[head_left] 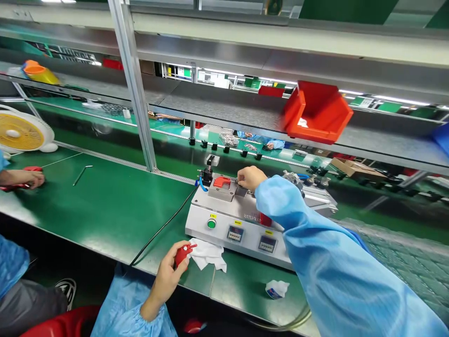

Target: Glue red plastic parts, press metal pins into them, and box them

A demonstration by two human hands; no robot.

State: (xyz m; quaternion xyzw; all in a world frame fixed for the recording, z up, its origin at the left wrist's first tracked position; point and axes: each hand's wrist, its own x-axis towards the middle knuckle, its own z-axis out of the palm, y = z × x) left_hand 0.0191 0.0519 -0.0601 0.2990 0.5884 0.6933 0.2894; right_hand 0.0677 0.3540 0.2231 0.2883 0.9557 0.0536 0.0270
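A green table runs across the frame under a long grey shelf that carries a red bin, tilted toward the worker. On the table sits a grey-white machine with a green button and two small displays on its front face; a black cable leaves its left side and drops over the table's near edge. On top of the machine is a metal block with a red part seated in it.

The person's right hand, in a light blue sleeve, reaches over the machine, its fingers pressed together on a small metal piece just to the right of the red part on the block. The left hand is near the table's front edge, fingers curled and pinching a second red piece, held just above the table and touching a white cloth that lies in front of the machine. A small white bottle lies on the table to the right of the cloth.

At far left a co-worker's hand rests on the table on a red object, near a yellow fan. A hex key lies between that hand and the upright post.
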